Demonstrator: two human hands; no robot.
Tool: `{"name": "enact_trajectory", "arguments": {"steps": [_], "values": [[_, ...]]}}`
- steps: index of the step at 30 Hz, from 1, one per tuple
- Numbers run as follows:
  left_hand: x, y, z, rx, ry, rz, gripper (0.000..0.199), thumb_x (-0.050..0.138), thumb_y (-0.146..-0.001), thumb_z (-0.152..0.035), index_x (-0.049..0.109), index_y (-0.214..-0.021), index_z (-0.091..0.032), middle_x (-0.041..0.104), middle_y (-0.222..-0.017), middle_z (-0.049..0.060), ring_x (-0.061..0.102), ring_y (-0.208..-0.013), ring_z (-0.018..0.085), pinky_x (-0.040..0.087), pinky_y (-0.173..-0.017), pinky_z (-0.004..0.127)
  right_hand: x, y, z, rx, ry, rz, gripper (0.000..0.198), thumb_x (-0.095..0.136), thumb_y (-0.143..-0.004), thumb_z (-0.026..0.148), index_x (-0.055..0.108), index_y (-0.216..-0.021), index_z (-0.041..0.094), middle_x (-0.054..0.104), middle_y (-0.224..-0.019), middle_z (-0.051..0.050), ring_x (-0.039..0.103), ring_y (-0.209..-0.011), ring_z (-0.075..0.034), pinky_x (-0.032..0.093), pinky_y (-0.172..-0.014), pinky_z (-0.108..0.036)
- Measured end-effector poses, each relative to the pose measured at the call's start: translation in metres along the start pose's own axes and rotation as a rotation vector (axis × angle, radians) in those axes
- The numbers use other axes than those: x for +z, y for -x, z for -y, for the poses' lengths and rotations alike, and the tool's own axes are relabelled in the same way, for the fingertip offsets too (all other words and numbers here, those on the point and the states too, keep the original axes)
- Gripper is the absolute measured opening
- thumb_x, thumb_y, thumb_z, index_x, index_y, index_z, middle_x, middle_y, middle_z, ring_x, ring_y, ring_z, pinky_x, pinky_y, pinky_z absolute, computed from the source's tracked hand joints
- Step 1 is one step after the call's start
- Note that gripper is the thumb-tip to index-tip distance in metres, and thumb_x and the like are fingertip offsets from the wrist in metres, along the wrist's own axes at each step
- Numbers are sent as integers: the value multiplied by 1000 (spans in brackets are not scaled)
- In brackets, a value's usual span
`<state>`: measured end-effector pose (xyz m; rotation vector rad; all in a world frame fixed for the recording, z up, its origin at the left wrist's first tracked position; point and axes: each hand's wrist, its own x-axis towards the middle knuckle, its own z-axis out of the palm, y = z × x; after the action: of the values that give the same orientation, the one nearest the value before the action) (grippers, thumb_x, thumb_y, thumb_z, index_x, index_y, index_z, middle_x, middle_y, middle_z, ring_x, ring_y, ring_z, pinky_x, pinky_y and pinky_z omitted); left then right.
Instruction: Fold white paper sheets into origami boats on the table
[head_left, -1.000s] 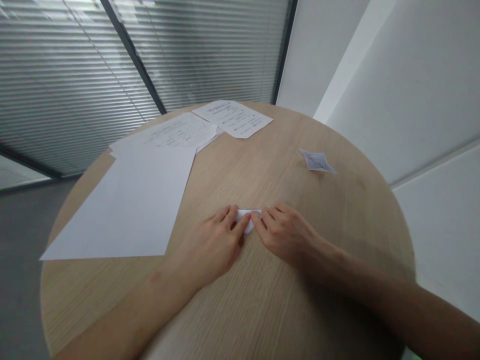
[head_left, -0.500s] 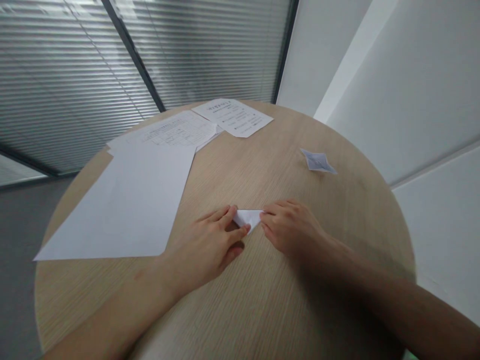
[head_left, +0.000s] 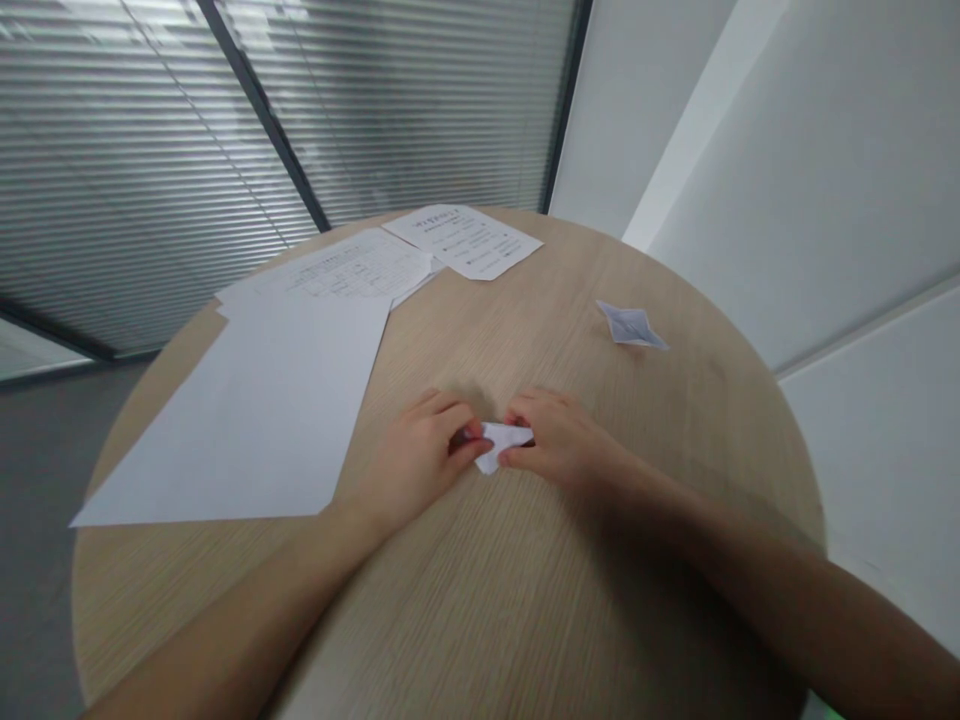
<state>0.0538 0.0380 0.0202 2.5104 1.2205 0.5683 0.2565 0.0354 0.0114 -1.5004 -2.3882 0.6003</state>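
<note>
A small folded piece of white paper [head_left: 501, 440] is between my two hands, roughly triangular, with its lower tip pointing toward me. My left hand [head_left: 431, 445] pinches its left end between thumb and fingers. At the other end, the thumb and curled fingers of my right hand [head_left: 559, 438] grip the paper. Fingers cover both of its ends. Farther off to the right, a folded paper boat-like shape [head_left: 631, 326] with pointed ends rests on the table.
The round wooden table [head_left: 465, 620] has a large blank white sheet [head_left: 262, 410] on its left side. Behind that lie printed papers [head_left: 352, 265] and another printed sheet [head_left: 465, 240]. Blinds [head_left: 420, 110] and a white wall [head_left: 840, 150] stand beyond the table's edge.
My left hand has gone from spread fingers pressing the folded paper to a pinch on it. My right thumb has come onto its front, and the paper looks raised and tilted.
</note>
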Motion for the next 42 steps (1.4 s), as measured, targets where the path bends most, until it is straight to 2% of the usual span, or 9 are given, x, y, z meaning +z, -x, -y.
{"name": "enact_trajectory", "arguments": {"steps": [4, 7, 11, 16, 22, 28, 33, 37, 42], "values": [[0, -1, 1, -88, 100, -116, 27, 70, -80, -22, 67, -107, -18, 68, -99, 5, 64, -92, 21, 52, -81, 34, 0, 3, 4, -85, -95, -171, 11, 72, -78, 17, 60, -77, 18, 61, -75, 1, 55, -73, -16, 35, -69, -29], [-2, 2, 1, -59, 161, -80, 16, 61, -86, -23, 70, -99, -20, 72, -86, 1, 65, -75, 16, 50, -67, 27, -1, 7, 4, -153, -160, -327, 15, 68, -80, 9, 59, -72, 18, 59, -70, 2, 54, -68, -14, 36, -65, -27], [-3, 6, -1, 26, 125, -142, 19, 52, -90, -19, 71, -93, -18, 73, -80, 2, 66, -69, 15, 50, -64, 26, 1, 10, 2, -239, -109, -475, 14, 69, -81, 11, 62, -72, 19, 63, -74, -1, 57, -71, -16, 41, -67, -28], [1, 10, 0, 117, -56, -213, 21, 53, -88, -14, 71, -97, -16, 73, -78, 4, 67, -70, 17, 51, -66, 29, 7, 10, 2, -431, -17, -596, 11, 70, -87, 27, 69, -93, 18, 71, -89, -6, 63, -83, -19, 50, -79, -33], [2, 11, -1, 249, -152, -341, 22, 49, -92, -13, 70, -98, -12, 69, -73, 5, 64, -65, 17, 51, -62, 30, 10, 8, 4, -573, 8, -684, 9, 60, -94, 19, 68, -96, 17, 73, -87, -5, 65, -81, -16, 53, -77, -28], [-3, 11, -6, 264, -109, -313, 22, 48, -92, -13, 69, -96, -12, 68, -70, 5, 62, -63, 16, 50, -59, 27, 8, 11, 1, -624, 215, -569, 19, 49, -98, 15, 67, -92, 18, 71, -83, -6, 61, -74, -17, 49, -69, -31], [-4, 10, -7, 206, -61, -244, 24, 46, -93, -16, 70, -95, -15, 67, -69, 3, 61, -63, 15, 48, -60, 26, 5, 10, -1, -632, 226, -526, 27, 45, -99, 15, 65, -81, 19, 67, -73, -3, 57, -68, -16, 46, -65, -30], [-4, 10, -8, 154, 9, -241, 22, 49, -92, -18, 71, -92, -16, 68, -69, 3, 62, -62, 14, 47, -59, 25, 5, 7, -6, -570, 0, -608, 9, 61, -93, 24, 67, -89, 18, 72, -80, -5, 63, -73, -16, 49, -69, -28], [-6, 10, -8, 124, 102, -257, 21, 53, -93, -21, 73, -91, -18, 70, -69, 2, 63, -60, 13, 47, -58, 24, 7, 5, -11, -515, -285, -551, 13, 62, -93, 31, 70, -88, 21, 75, -82, -4, 68, -76, -15, 52, -71, -27]]}}
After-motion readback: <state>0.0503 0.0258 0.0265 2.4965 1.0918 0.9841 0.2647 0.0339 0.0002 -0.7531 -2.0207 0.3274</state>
